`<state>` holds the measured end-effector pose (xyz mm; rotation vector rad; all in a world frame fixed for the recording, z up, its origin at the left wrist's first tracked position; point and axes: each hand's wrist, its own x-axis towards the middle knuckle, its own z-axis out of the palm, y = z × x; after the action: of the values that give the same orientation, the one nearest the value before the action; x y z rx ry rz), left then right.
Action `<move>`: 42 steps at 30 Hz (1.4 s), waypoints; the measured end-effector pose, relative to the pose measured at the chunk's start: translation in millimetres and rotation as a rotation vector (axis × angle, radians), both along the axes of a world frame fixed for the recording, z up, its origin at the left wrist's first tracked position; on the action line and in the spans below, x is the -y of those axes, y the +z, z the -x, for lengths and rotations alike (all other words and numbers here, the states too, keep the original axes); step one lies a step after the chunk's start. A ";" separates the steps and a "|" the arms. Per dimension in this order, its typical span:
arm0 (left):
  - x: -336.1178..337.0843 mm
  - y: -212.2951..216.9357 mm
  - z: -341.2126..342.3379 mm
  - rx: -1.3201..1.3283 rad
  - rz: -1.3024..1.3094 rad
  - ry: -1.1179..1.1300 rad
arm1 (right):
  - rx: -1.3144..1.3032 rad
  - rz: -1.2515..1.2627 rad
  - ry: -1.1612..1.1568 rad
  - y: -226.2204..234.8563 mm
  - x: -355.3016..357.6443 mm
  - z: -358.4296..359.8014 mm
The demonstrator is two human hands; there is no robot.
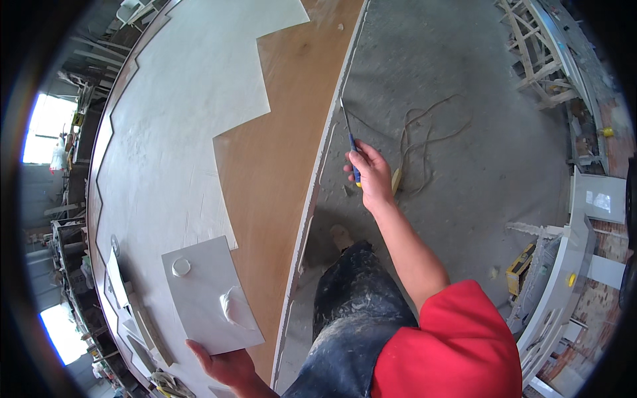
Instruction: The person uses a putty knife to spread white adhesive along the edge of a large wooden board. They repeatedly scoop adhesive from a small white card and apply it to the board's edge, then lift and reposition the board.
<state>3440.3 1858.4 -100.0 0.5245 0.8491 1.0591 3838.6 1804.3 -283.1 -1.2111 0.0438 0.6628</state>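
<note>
My right hand [369, 174] grips a tool with a blue handle and a thin metal blade [349, 131]. The blade's tip touches the edge of a large brown panel [279, 152]. Much of the panel is coated with white filler in a zigzag outline [166, 113]. My left hand [225, 365] holds a flat white board [202, 292] by its near edge, above the panel. On the board lie a round dab of white putty [181, 266] and a bigger lump [233, 306]. My paint-stained trousers [355, 318] and a red sleeve [451, 345] show below.
A loose cord [424, 132] lies coiled on the grey concrete floor to the right. Wooden frames [537, 53] stand at the far right. White cabinet parts [564, 278] and a yellow device [519, 268] sit near the right. Clutter and tools line the panel's left edge [133, 318].
</note>
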 end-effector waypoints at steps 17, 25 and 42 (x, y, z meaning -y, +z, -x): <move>15.2 1.7 42.8 -0.013 0.039 0.048 | -0.006 0.111 -0.164 -9.0 24.2 67.1; 30.8 -0.2 131.3 0.010 -0.054 0.075 | 0.886 0.014 0.954 191.2 87.6 237.7; 53.4 -10.7 216.3 0.111 -0.087 0.096 | 0.397 0.264 0.558 166.9 139.8 268.7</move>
<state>3224.0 1805.0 -110.7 0.4968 0.7390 1.2063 3569.9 1664.4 -116.2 -1.6111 -0.5723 0.9042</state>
